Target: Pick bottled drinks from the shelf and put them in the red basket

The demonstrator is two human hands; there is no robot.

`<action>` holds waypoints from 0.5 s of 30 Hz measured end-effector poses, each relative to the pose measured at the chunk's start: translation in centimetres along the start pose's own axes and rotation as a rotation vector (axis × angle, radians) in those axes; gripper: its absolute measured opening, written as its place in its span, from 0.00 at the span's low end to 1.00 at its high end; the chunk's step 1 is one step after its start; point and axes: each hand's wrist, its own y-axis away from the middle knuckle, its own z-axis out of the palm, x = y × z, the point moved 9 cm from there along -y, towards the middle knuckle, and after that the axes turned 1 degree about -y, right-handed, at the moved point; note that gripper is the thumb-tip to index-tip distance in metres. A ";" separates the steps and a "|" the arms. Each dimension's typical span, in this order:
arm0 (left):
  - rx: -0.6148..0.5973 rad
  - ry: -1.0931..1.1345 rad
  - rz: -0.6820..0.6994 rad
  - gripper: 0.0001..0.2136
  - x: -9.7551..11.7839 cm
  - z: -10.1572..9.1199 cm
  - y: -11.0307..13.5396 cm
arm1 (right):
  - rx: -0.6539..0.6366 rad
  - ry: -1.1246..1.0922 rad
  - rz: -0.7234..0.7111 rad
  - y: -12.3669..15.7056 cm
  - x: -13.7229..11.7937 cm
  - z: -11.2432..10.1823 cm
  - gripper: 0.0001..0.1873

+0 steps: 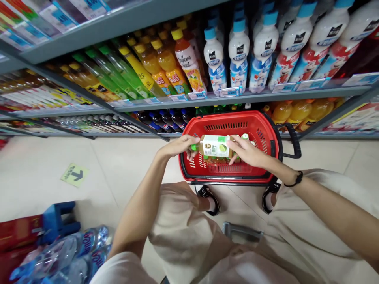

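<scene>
I hold a bottle of yellowish drink (216, 146) with a white and green label sideways over a red shopping basket (260, 130) on the floor. My left hand (180, 146) grips the bottle's bottom end. Its capped end is in my right hand (247, 152), fingers wrapped round it. More green-capped bottles lie under it in the basket. The basket's black handle (293, 140) sticks out to the right.
Shelves of bottled drinks (183, 63) run along the top, with white and blue bottles (239, 55) on the right. Packs of water bottles (68, 252) and a blue stool (59, 219) sit at lower left. A floor arrow sticker (74, 174) lies on the left tiles.
</scene>
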 end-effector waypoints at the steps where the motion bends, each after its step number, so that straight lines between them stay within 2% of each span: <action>1: -0.005 -0.016 -0.012 0.38 -0.4 0.1 -0.8 | -0.006 0.043 0.081 -0.4 0.8 -0.4 0.25; 3: 0.002 -0.061 -0.025 0.39 -1.4 0.3 -2.5 | -0.048 0.319 0.256 -0.7 2.1 -1.2 0.27; 5: 0.004 -0.123 -0.040 0.38 -2.8 1.1 -4.3 | -0.104 0.754 0.378 -0.5 2.6 -2.4 0.26; 7: 0.002 -0.216 -0.089 0.36 -4.7 2.8 -6.4 | -0.143 1.079 0.442 -0.2 2.7 -3.6 0.22; 8: -0.001 -0.275 -0.126 0.34 -5.8 3.9 -7.5 | -0.149 1.158 0.480 0.0 2.8 -4.1 0.21; 12: -0.012 -0.507 -0.271 0.21 -10.0 9.3 -11.6 | -0.163 1.191 0.617 0.4 4.1 -5.4 0.17; 15: -0.008 -0.589 -0.327 0.12 -11.9 12.4 -13.7 | -0.168 1.122 0.560 0.0 3.8 -5.4 0.13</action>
